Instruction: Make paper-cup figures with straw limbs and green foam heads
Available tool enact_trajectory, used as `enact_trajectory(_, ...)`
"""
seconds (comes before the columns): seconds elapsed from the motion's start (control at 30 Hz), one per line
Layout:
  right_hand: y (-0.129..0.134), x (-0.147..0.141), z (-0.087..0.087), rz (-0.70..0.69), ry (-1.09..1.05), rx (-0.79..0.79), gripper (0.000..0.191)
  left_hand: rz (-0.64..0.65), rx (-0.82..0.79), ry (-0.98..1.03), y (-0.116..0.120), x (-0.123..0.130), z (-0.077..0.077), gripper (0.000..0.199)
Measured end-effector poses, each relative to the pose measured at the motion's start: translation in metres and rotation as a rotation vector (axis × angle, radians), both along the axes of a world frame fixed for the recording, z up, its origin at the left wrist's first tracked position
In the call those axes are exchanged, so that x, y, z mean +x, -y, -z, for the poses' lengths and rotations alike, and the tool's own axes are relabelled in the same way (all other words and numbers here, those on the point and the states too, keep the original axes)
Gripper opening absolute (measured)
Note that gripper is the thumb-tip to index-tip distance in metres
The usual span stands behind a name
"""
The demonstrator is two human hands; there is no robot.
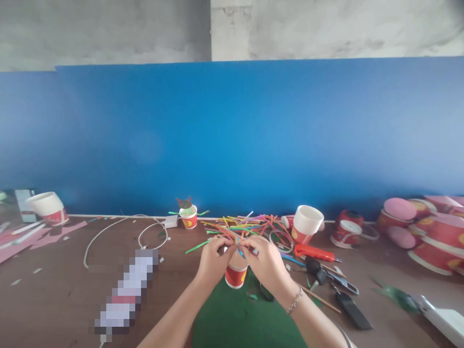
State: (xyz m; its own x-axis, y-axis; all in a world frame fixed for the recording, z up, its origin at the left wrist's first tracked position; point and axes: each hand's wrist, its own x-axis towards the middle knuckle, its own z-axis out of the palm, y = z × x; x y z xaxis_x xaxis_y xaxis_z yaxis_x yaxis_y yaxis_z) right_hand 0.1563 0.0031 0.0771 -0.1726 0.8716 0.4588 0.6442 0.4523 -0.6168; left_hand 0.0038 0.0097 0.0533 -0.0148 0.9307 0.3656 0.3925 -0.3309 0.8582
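While our left hand [214,255] and right hand [264,258] pinch a thin coloured piece [240,252] above the near cup [235,278], seemingly unfinished, a decorated cup [189,221] stands far on the desk [74,270].

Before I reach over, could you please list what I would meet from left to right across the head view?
Leftmost paper cup, small cup with green straws, left hand, right hand, large paper cup, short red cup, pink-topped cup.

Soft, even lt; edges blurry w/ wide-lens stretch.
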Motion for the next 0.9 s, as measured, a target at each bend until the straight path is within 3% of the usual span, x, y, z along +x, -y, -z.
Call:
enact_trajectory(0.23,0.004,-0.007,-0.001,0.063,-0.024,-0.092,0.021,-0.036,0.318,-0.297,0.01,0.002,-0.006,0.012)
enact_trajectory(0.37,0.005,-0.007,-0.002,0.058,-0.018,-0.101,0.022,-0.024,0.417,-0.388,0.011,0.003,-0.005,0.014)
enact_trajectory(0.9,0.007,-0.011,0.002,0.078,0.014,-0.018,0.017,-0.042,0.403,-0.38,0.015,0.01,0.001,0.015)
